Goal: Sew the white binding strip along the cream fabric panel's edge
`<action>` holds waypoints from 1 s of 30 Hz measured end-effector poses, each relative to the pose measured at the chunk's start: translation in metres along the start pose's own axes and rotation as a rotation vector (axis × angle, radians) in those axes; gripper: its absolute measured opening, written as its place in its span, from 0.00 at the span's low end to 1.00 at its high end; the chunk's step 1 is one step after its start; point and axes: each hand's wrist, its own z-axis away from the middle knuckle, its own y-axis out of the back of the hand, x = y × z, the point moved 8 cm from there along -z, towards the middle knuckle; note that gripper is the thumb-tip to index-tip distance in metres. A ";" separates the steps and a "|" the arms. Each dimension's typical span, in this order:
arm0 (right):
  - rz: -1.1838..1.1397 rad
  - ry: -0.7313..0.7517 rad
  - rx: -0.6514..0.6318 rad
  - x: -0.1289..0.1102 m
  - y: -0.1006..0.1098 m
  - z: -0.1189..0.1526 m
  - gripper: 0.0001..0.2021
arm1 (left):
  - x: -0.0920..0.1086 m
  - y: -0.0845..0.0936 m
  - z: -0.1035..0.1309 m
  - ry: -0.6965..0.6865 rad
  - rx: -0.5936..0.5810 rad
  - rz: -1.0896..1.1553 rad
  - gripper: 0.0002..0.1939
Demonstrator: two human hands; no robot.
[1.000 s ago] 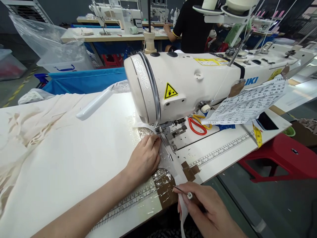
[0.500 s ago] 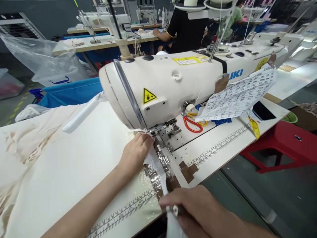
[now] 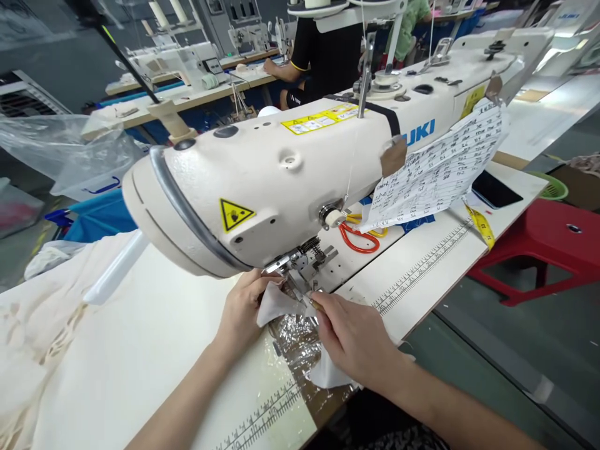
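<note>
A white sewing machine [image 3: 281, 175] crosses the view, its needle area low at the centre. Just left of the presser foot, my left hand [image 3: 241, 306] pinches the edge of a thin white fabric strip [image 3: 276, 304]. On the other side, my right hand [image 3: 351, 331] is closed at the front of the foot, its thumb and finger on a small thing I cannot make out. Part of the white fabric hangs below my right hand. Shiny brown tape [image 3: 300, 344] covers the table under both hands.
Red-handled scissors [image 3: 359, 239] lie behind the needle area. A written sheet [image 3: 435, 169] leans on the machine, near a phone [image 3: 497, 189] and a yellow tape measure [image 3: 480, 226]. Pale cloth [image 3: 28, 337] lies at left. A red stool [image 3: 548, 250] stands right; a person [image 3: 325, 62] sits beyond.
My right hand has moved up and forward from the table's front edge to the presser foot. My left hand remains beside the foot. The view has shifted, and the machine appears closer.
</note>
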 end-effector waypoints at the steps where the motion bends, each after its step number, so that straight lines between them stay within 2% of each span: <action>1: 0.003 0.014 -0.003 -0.001 -0.001 -0.001 0.15 | -0.003 -0.001 0.000 0.035 -0.014 0.018 0.06; 5: 0.047 0.058 0.028 -0.005 -0.002 -0.004 0.15 | -0.011 -0.002 0.000 0.124 -0.016 0.068 0.08; 15: 0.104 0.087 0.069 -0.008 0.000 -0.006 0.14 | -0.012 -0.003 -0.001 0.084 0.022 0.047 0.09; 22: 0.157 0.063 0.023 -0.006 -0.006 -0.008 0.14 | -0.009 -0.004 -0.004 0.083 0.028 0.018 0.11; 30: 0.191 0.078 0.036 -0.007 -0.005 -0.007 0.14 | -0.018 -0.008 -0.004 0.160 -0.013 -0.024 0.14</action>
